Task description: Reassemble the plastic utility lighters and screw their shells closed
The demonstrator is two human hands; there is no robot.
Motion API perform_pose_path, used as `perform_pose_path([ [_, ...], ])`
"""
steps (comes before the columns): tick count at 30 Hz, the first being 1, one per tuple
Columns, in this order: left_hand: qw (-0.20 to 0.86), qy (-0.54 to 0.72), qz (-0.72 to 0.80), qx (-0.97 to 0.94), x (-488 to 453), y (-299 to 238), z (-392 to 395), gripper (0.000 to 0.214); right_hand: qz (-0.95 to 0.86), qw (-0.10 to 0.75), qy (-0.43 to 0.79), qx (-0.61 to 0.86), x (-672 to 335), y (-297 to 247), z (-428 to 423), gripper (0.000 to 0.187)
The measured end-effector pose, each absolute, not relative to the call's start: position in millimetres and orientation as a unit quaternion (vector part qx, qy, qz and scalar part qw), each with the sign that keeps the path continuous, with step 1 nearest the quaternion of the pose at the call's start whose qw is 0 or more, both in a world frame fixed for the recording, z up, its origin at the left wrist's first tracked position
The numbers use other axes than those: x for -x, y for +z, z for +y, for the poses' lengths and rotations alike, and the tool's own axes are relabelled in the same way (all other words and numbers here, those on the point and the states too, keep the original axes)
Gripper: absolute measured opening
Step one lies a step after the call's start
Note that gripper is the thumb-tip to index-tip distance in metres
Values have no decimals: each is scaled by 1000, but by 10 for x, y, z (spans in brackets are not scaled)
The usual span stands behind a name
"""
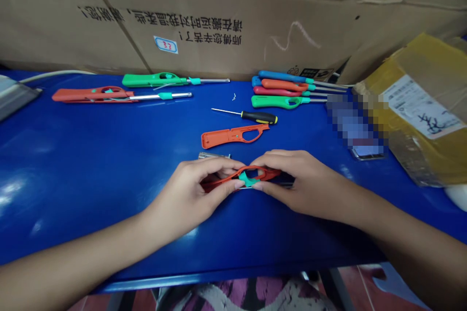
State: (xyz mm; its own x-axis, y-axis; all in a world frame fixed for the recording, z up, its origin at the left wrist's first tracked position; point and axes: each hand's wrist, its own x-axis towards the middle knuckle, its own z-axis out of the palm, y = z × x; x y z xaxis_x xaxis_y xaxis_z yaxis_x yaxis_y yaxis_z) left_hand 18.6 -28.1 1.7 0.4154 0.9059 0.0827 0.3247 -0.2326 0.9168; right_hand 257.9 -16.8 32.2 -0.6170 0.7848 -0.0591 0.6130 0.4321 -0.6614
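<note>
At the far left edge a grey flat object (14, 97) pokes onto the glossy blue table (91, 170), with a pale cable (54, 74) running behind it. Next lie two long-nosed gas lighters, well back from the hands: an orange plastic one with a metal tube (109, 94), and just behind it a green plastic one (164, 79). A wall of brown cardboard boxes (219, 19) lines the table's back edge.

Near the front middle, the left hand (193, 194) curls its fingers around the left end of an orange plastic lighter body with a teal trigger (251, 177), thumb and fingertips pinching it. The right hand (299, 182) closes on the other end in the same way, fingers bent over the top, so the piece sits between both hands, low over the table. Beyond it rests an orange plastic half-shell of a lighter handle (233, 136), then a small screwdriver with a black and yellow grip (251, 116).

Further right, a cluster of four assembled lighters, blue, orange, pink and green (284, 90), lies against the boxes. At the right sits a yellow tape-wrapped parcel with a white label (419, 107).
</note>
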Motion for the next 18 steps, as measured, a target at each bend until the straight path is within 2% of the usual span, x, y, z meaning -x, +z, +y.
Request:
perform_pose_path([
  [3,410,301,436,-742,-166,30,-232,19,-850,53,288,438,-2683,359,-143,25],
  [6,347,286,422,-787,-135,30,-196,24,-852,11,262,453,-2787,389,-136,20],
  [12,335,279,418,-797,-105,-5,-173,29,-855,-9,254,452,-2838,429,-69,2],
  [18,282,266,402,-830,-98,-20,-146,30,-907,1,184,379,-2843,445,20,15],
])
